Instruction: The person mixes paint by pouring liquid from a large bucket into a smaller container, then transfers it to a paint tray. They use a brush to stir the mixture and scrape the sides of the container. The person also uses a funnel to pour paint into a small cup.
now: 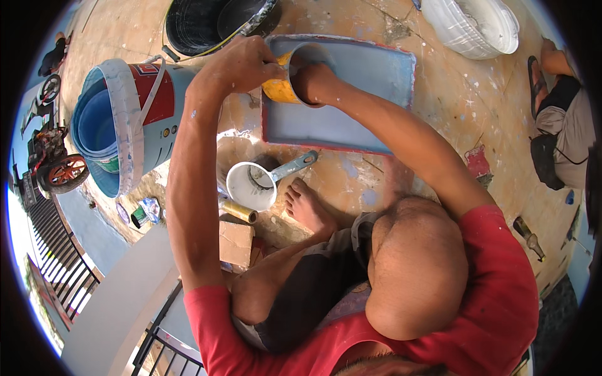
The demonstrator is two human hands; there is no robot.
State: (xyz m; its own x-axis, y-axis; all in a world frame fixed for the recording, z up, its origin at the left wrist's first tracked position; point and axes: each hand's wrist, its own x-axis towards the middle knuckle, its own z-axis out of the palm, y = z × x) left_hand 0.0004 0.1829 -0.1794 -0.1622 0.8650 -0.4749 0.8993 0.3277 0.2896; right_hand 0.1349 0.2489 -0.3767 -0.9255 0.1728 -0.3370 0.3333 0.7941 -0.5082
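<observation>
My left hand (pixel 241 64) grips a yellow can (pixel 276 91), which lies tipped over the blue tray with its mouth toward the right. My right hand (pixel 315 83) reaches into that mouth; its fingers are hidden inside, so what they touch cannot be made out. Beneath the can, the shallow tray (pixel 370 75) has a red-edged rim and a pale blue, paint-coated bottom. Nearer to me, a white dipper (pixel 246 188) with a grey-blue handle sits on the floor beside my bare foot.
At left lies a large paint bucket (pixel 153 94) on its side. A black bucket (pixel 207 28) and a white pail (pixel 475 28) stand farther off. A brush (pixel 528 238) lies at right, near a seated person (pixel 564 125). A gold roll (pixel 240 211) and cardboard box (pixel 236 243) flank my leg.
</observation>
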